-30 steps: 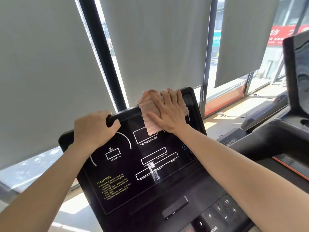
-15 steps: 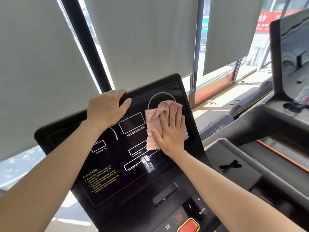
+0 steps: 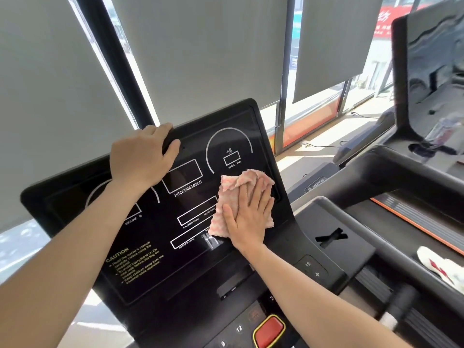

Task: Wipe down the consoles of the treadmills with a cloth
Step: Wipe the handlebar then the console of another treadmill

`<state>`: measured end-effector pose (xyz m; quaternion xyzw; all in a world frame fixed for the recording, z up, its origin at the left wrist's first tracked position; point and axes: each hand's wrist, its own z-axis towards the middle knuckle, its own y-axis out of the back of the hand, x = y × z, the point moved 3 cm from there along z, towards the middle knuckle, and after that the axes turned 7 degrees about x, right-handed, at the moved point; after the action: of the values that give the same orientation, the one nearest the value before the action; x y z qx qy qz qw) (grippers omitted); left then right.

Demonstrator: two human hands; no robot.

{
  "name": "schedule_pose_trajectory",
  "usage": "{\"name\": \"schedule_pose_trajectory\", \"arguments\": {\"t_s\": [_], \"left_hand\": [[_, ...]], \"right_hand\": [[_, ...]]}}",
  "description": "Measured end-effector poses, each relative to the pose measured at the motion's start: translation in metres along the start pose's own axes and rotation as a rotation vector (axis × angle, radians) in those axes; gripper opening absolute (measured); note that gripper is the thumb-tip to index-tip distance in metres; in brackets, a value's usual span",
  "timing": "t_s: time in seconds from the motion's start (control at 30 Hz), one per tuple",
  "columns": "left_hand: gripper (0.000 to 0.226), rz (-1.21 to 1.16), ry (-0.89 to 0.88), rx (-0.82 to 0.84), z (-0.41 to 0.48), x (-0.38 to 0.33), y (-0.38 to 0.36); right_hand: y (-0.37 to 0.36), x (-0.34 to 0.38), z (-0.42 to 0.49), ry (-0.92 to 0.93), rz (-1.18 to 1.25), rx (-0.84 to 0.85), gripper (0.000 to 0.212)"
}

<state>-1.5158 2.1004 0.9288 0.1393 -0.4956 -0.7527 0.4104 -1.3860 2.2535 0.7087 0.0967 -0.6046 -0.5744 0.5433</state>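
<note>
The right hand (image 3: 247,217), fingers spread flat on the pink cloth (image 3: 238,197), has slid down from the console's (image 3: 150,259) top edge toward frame centre. The left hand (image 3: 143,156) stays curled over the top rim; the lower panel probably remains.

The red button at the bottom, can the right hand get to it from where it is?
Probably yes. The right hand lies flat on the cloth on the console, and the red button sits lower down, beside that forearm. Nothing lies between them, so pulling the hand back should reach it.
</note>
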Motion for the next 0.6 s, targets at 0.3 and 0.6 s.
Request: {"name": "schedule_pose_trajectory", "arguments": {"t_s": [0.3, 0.6], "left_hand": [[0.045, 0.008, 0.006, -0.015, 0.0, -0.002, 0.002], [0.053, -0.008, 0.019, -0.033, -0.001, -0.004, 0.003]], "right_hand": [[0.054, 0.035, 0.085, 0.04, -0.058, -0.067, 0.083], [0.121, 0.062, 0.167, 0.084, 0.108, -0.098, 0.074]]}}
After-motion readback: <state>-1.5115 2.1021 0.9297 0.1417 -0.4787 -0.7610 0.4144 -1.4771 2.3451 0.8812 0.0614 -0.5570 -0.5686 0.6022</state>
